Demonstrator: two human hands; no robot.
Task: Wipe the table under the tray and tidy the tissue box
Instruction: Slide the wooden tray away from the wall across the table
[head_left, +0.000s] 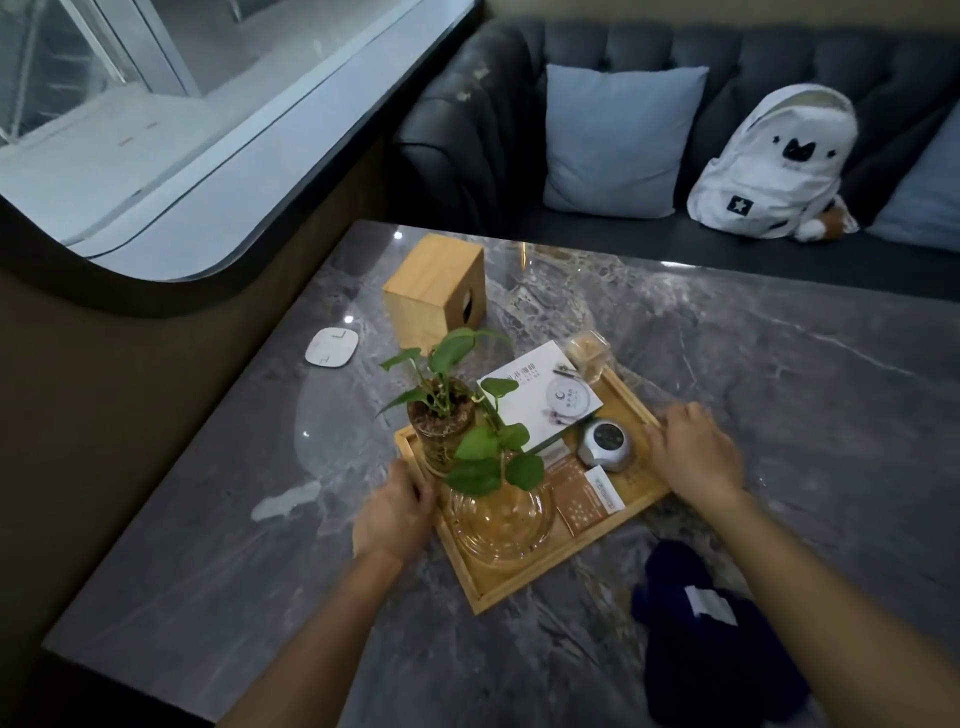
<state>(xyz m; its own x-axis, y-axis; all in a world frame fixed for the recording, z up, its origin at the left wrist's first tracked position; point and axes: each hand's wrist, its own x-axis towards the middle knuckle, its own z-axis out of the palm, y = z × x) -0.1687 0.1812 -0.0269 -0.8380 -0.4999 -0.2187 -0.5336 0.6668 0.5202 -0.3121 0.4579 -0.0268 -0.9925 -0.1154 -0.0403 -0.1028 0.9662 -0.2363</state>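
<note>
A wooden tray (511, 584) sits on the grey marble table (779, 395), turned at an angle. It carries a potted green plant (441, 415), a glass ashtray (498, 519), a white booklet (540, 400), a small round silver device (605, 441) and some cards. My left hand (397, 514) grips the tray's left rim beside the plant. My right hand (693, 452) holds the tray's right rim. A wooden tissue box (434, 288) stands behind the tray, toward the table's far left. A dark blue cloth (711, 649) lies on the table near my right forearm.
A white square coaster-like pad (331, 347) lies at the table's left edge. A wet smear (285, 501) marks the table left of the tray. Behind the table is a dark sofa (727, 57) with a pale cushion (618, 140) and a white backpack (774, 166).
</note>
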